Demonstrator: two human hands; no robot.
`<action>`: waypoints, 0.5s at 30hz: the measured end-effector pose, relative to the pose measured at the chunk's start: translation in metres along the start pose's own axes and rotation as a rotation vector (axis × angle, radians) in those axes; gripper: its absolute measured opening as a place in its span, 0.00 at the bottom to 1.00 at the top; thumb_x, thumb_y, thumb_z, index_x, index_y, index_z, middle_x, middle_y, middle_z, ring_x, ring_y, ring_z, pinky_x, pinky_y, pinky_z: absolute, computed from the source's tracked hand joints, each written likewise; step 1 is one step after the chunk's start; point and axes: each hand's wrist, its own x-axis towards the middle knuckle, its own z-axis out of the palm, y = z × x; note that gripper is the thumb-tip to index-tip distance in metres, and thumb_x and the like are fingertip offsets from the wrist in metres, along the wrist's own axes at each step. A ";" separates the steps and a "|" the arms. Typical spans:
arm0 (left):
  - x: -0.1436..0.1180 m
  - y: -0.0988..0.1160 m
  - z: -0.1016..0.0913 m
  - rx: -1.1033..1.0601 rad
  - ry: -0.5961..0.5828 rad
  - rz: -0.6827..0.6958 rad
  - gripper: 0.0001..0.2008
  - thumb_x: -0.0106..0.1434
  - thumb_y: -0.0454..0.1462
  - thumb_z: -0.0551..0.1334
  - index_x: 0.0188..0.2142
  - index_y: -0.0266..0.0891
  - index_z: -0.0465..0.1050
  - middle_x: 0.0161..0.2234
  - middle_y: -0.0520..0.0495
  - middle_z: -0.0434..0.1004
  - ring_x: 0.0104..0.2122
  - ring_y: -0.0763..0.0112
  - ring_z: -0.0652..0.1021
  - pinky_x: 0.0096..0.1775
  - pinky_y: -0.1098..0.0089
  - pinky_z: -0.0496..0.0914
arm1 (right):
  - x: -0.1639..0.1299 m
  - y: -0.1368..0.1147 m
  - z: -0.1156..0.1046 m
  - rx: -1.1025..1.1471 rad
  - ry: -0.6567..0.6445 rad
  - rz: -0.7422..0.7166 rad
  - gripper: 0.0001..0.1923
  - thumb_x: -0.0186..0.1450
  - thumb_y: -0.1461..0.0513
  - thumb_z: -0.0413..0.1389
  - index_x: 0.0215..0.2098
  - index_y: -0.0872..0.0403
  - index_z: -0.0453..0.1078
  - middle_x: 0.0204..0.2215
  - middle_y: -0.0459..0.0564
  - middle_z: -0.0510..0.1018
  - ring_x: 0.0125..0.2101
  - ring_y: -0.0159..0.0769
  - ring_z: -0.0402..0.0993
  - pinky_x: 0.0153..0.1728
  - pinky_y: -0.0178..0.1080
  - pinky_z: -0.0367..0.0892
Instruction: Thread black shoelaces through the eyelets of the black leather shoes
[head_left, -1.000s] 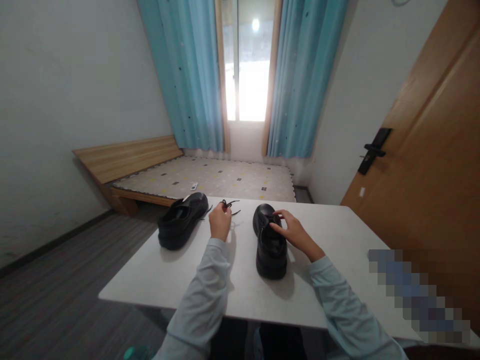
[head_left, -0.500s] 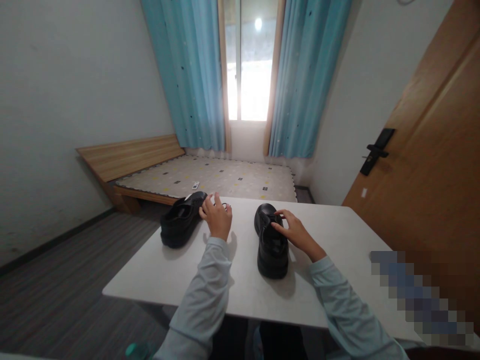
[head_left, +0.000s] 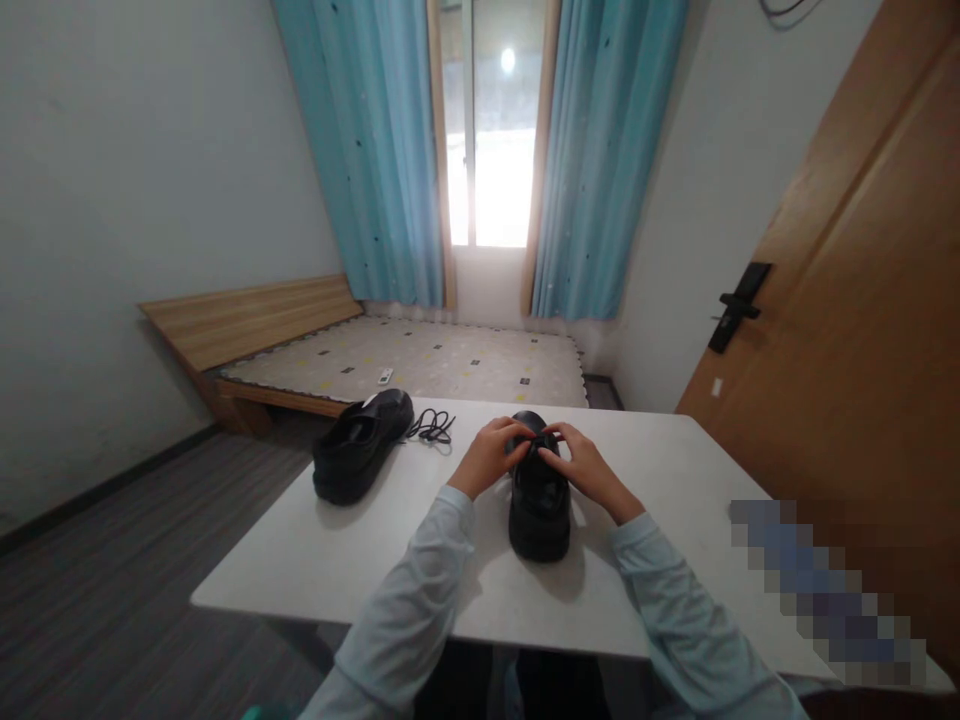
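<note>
Both hands on the near black shoe (head_left: 540, 500) at mid tabletop (head_left: 675, 470), toe pointing away from the person. Left hand (head_left: 491, 455) curled against the left side of the upper, fingertips at the lace area; right hand (head_left: 581, 462) mirrors it on the right side, thumb and forefinger pinched at the top of the tongue. Whether either hand is actually gripping a lace end I cannot tell; too small and dark. Neither hand is slack, both are partly closed on the shoe's upper.

Second black shoe (head_left: 364, 455) lies well apart to the left, near the far-left corner, with a loose black lace (head_left: 431, 427) bunched just beside its toe, untouched.

Doing this step well, as I judge it: keep the sole flat on the tabletop, brace with one hand while the other works the eyelets, use small finger moves and don't lift the shoe.

Room: bare tabletop all round the near shoe, wide on the right and toward the near edge. Far edge sits just beyond the toe, so pushing forward risks sliding it off. Bed (head_left: 420, 360) and door (head_left: 847, 330) are beyond the work area.
</note>
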 end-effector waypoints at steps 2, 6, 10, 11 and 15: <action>0.002 0.007 -0.004 0.068 -0.041 0.022 0.09 0.60 0.36 0.61 0.40 0.39 0.75 0.40 0.46 0.75 0.43 0.68 0.73 0.48 0.66 0.67 | 0.000 0.001 0.000 -0.003 -0.006 -0.008 0.14 0.61 0.57 0.53 0.44 0.53 0.65 0.41 0.52 0.73 0.41 0.40 0.70 0.45 0.44 0.65; 0.005 0.034 -0.013 0.250 -0.145 0.024 0.06 0.59 0.37 0.61 0.35 0.38 0.76 0.38 0.45 0.76 0.42 0.66 0.74 0.47 0.66 0.68 | -0.002 0.003 -0.001 -0.035 -0.021 -0.032 0.12 0.64 0.59 0.47 0.44 0.54 0.63 0.41 0.53 0.72 0.43 0.41 0.68 0.46 0.45 0.63; 0.008 0.069 -0.016 0.370 -0.374 -0.017 0.05 0.59 0.33 0.61 0.30 0.36 0.77 0.35 0.44 0.77 0.37 0.66 0.77 0.42 0.68 0.71 | -0.003 0.005 -0.001 -0.057 -0.017 -0.032 0.12 0.65 0.60 0.43 0.44 0.55 0.62 0.40 0.54 0.71 0.42 0.42 0.68 0.46 0.45 0.63; 0.008 0.076 -0.015 0.386 -0.419 -0.016 0.06 0.59 0.33 0.61 0.31 0.35 0.77 0.34 0.43 0.77 0.36 0.65 0.77 0.42 0.67 0.71 | -0.003 0.005 -0.001 -0.054 -0.013 -0.036 0.13 0.65 0.60 0.42 0.44 0.55 0.62 0.40 0.54 0.71 0.42 0.42 0.68 0.46 0.45 0.63; 0.009 0.092 -0.007 0.430 -0.583 -0.053 0.09 0.59 0.30 0.56 0.34 0.33 0.76 0.32 0.40 0.78 0.34 0.62 0.79 0.39 0.65 0.73 | -0.003 0.008 0.000 -0.038 -0.002 -0.064 0.13 0.65 0.61 0.41 0.44 0.54 0.62 0.41 0.54 0.70 0.44 0.42 0.67 0.48 0.46 0.62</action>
